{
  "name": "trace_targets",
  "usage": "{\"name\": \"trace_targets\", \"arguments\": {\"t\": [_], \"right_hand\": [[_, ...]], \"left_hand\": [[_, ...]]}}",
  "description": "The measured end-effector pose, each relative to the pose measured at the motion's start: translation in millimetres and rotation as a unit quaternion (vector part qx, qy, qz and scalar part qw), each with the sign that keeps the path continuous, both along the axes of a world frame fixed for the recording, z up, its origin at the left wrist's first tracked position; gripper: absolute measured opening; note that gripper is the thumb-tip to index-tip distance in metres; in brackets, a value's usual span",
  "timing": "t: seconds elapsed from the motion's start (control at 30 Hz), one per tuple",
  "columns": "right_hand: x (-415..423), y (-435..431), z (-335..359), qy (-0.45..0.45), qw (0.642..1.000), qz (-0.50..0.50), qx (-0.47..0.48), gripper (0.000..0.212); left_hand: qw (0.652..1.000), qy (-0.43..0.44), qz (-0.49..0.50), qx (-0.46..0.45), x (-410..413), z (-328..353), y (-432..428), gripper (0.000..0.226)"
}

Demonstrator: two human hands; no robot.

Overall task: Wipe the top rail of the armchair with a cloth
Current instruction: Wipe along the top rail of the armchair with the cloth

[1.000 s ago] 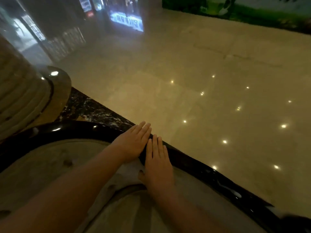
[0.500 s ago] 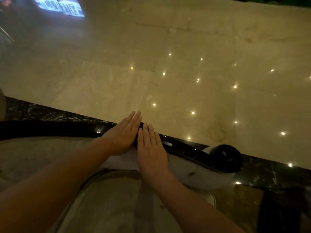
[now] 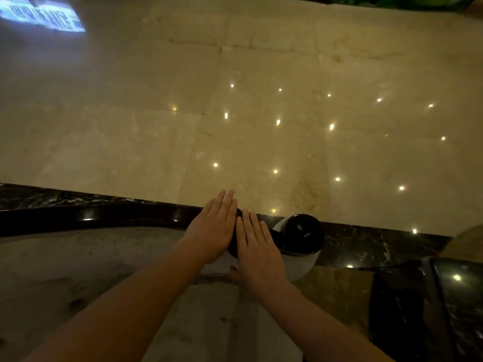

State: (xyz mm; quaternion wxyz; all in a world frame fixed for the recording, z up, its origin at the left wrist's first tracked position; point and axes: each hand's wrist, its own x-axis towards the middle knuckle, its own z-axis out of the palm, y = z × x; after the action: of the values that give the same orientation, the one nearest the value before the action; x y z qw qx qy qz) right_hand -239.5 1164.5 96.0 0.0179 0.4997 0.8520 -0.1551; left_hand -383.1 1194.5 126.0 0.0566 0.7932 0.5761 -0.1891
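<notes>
cloth pinned on top rail under both flat, spread grips: left hand, right hand.

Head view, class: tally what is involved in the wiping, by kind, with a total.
Hands: 2 (left hand, right hand)
Cloths: 1 (white cloth, mostly under the hands)
Dark rails: 1 (top rail)
Total: 4

A lobby-like hall: polished marble floor mirroring ceiling lights.

Both hands nearer rail's scrolled end
</notes>
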Motion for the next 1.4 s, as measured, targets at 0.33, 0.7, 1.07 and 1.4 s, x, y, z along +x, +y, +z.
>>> {"name": "trace_targets", "arguments": {"t": [0.33,0.7,1.07,1.4], "right_hand": [[115,-7,-36,-0.022,0.997,-0.066,-0.029,0.110],[169,91,-39,0.065,0.984,-0.058,-0.154,0.136],[158,-1,-57,0.065,0.989,-0.110,-0.074,0.152],[170,111,-49,0.159,0.950,-0.114,-0.243,0.135]], "left_hand": [[0.999,-0.021,-0.031,-0.022,128,-31,12,0.068],[0.954,-0.217,0.112,-0.174,165,-57,72,0.094],[0.993,-0.103,-0.006,-0.052,172,-66,-4,0.086],[0.951,-0.235,0.106,-0.171,175,-70,76,0.084]]}}
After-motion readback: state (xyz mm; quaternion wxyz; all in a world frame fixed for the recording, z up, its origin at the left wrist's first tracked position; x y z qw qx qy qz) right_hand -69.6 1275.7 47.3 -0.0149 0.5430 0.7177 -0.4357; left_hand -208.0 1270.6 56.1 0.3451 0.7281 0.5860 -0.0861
